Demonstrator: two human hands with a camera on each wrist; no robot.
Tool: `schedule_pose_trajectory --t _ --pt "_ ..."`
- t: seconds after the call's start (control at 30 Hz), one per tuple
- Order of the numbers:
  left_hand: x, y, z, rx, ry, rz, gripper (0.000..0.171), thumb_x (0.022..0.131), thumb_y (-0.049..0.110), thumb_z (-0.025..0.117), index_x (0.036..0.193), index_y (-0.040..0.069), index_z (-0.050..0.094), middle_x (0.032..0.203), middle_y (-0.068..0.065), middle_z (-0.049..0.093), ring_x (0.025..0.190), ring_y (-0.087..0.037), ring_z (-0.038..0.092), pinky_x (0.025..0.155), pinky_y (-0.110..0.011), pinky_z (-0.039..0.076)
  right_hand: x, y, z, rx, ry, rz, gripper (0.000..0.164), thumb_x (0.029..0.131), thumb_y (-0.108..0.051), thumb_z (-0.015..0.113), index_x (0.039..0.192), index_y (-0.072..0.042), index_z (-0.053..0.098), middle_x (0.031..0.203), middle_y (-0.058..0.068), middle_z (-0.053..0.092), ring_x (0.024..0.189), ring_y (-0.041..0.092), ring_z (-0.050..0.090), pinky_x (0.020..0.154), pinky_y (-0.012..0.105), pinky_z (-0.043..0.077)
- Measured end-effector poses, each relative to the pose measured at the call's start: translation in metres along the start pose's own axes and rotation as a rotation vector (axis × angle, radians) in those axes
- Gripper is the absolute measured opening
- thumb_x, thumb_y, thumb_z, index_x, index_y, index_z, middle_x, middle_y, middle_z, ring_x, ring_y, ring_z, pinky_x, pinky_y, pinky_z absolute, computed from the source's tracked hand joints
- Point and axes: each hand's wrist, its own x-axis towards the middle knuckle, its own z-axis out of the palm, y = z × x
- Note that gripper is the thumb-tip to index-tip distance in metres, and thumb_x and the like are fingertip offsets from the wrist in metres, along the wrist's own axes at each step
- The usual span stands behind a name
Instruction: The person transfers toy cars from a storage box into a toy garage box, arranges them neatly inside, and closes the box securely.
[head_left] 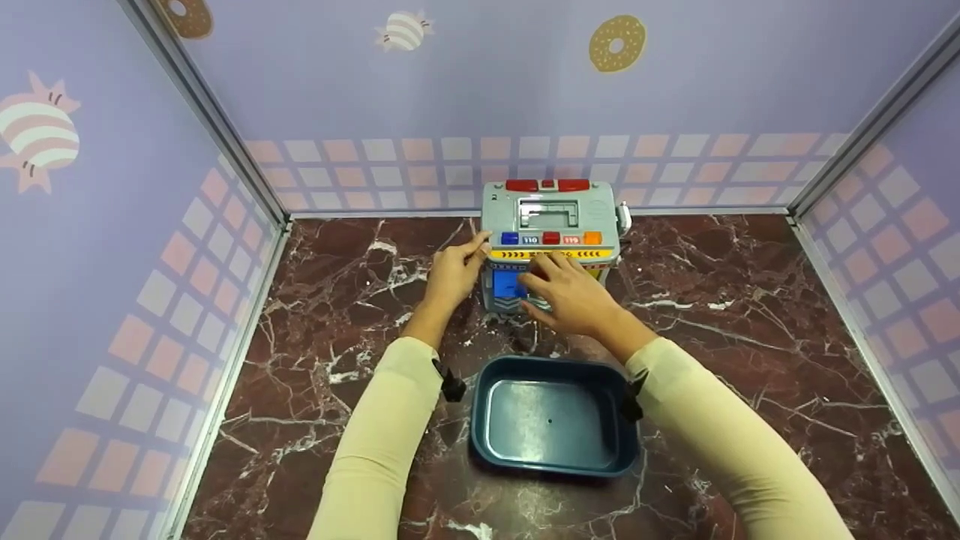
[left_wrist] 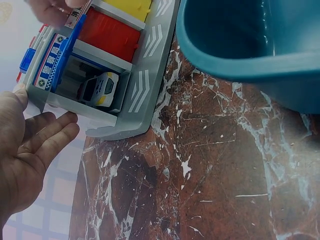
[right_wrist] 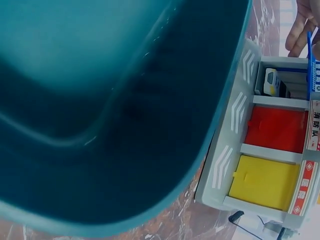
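A grey toy rescue station [head_left: 551, 217] stands near the back wall, with red, blue and orange lights on its roof. Its blue door [left_wrist: 70, 47] is swung up, and a white toy police car [left_wrist: 105, 90] sits in the bay behind it. The red door [right_wrist: 276, 129] and yellow door [right_wrist: 265, 181] are down. My left hand [head_left: 454, 274] touches the station's left side, thumb at the roof corner and fingers extended along the wall. My right hand [head_left: 574, 296] is in front of the station, its fingers bent loosely, the index fingertip at the blue door's edge.
A dark teal plastic basin [head_left: 630, 442] sits between my forearms, in front of the station. Dark red marbled tabletop [head_left: 360, 300] lies around both. Patterned purple walls [head_left: 495, 97] close in the back and sides. A white handle-like part [head_left: 624, 217] projects from the station's right side.
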Motion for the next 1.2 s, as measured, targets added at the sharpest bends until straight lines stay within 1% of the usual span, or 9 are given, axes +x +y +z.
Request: schedule_pose_trajectory --t 0.07,0.2,0.43,0.6,0.77,0.87,0.93,1.0,1.2 --pt "0.0 0.0 0.0 -0.001 -0.003 0.002 0.042 0.113 0.046 0.061 0.15 0.029 0.071 0.094 -0.02 0.079 0.093 -0.034 0.067 0.099 -0.055 0.059 0.003 -0.001 0.001 -0.003 0.008 0.013 0.041 0.109 -0.043 0.069 0.139 -0.014 0.07 0.135 0.018 0.062 0.124 0.04 0.058 0.112 0.06 0.053" --pt "0.001 0.001 0.001 -0.007 -0.001 0.012 0.041 0.113 0.045 0.061 0.149 0.028 0.072 0.096 -0.02 0.08 0.091 -0.033 0.068 0.098 -0.054 0.059 0.008 -0.002 0.002 -0.034 0.012 0.044 0.047 0.108 -0.043 0.07 0.145 -0.015 0.068 0.142 0.02 0.059 0.128 0.042 0.057 0.113 0.061 0.053" --pt "0.001 0.002 0.001 -0.014 -0.005 0.013 0.041 0.114 0.045 0.061 0.149 0.029 0.072 0.084 -0.019 0.073 0.085 -0.031 0.065 0.093 -0.053 0.06 0.019 -0.005 0.0 -0.08 -0.045 0.134 0.056 0.108 -0.049 0.07 0.155 -0.022 0.059 0.15 0.019 0.055 0.137 0.044 0.053 0.115 0.069 0.048" --pt "0.002 0.001 0.002 -0.007 -0.002 0.015 0.041 0.113 0.046 0.061 0.149 0.03 0.072 0.106 -0.019 0.083 0.102 -0.035 0.075 0.1 -0.056 0.061 0.025 -0.008 0.001 -0.097 -0.083 0.194 0.066 0.105 -0.052 0.072 0.162 -0.025 0.052 0.158 0.02 0.052 0.145 0.046 0.05 0.12 0.076 0.04" --pt "0.002 0.0 0.002 -0.006 -0.007 0.012 0.041 0.113 0.045 0.061 0.15 0.03 0.071 0.123 -0.015 0.083 0.108 -0.036 0.077 0.106 -0.056 0.06 0.03 -0.011 0.004 -0.129 -0.085 0.226 0.075 0.101 -0.054 0.077 0.165 -0.026 0.049 0.161 0.021 0.05 0.146 0.045 0.049 0.118 0.072 0.04" --pt "0.001 0.001 0.001 -0.004 -0.016 -0.001 0.041 0.114 0.044 0.06 0.151 0.031 0.07 0.107 -0.018 0.084 0.102 -0.036 0.075 0.105 -0.055 0.059 0.033 -0.013 0.007 -0.155 -0.078 0.229 0.079 0.098 -0.054 0.081 0.164 -0.025 0.049 0.159 0.022 0.05 0.143 0.046 0.05 0.115 0.07 0.042" --pt "0.001 0.001 0.001 -0.001 -0.018 -0.006 0.041 0.114 0.044 0.06 0.151 0.031 0.07 0.092 -0.021 0.08 0.097 -0.037 0.072 0.103 -0.055 0.059 0.036 -0.014 0.009 -0.175 -0.088 0.233 0.083 0.097 -0.054 0.083 0.166 -0.025 0.048 0.159 0.023 0.05 0.143 0.046 0.05 0.115 0.07 0.042" --pt "0.001 0.001 0.0 0.002 -0.015 -0.005 0.041 0.114 0.044 0.06 0.151 0.031 0.07 0.085 -0.022 0.076 0.095 -0.036 0.071 0.101 -0.055 0.059 0.039 -0.016 0.01 -0.196 -0.101 0.237 0.086 0.096 -0.054 0.084 0.167 -0.026 0.046 0.156 0.023 0.051 0.141 0.046 0.05 0.114 0.07 0.043" --pt "0.001 0.0 -0.001 0.002 -0.006 0.005 0.041 0.113 0.044 0.061 0.151 0.03 0.07 0.09 -0.02 0.08 0.092 -0.036 0.07 0.1 -0.054 0.06 0.046 -0.02 0.017 -0.244 -0.102 0.253 0.09 0.092 -0.052 0.088 0.166 -0.024 0.046 0.15 0.025 0.053 0.137 0.048 0.05 0.11 0.068 0.046"
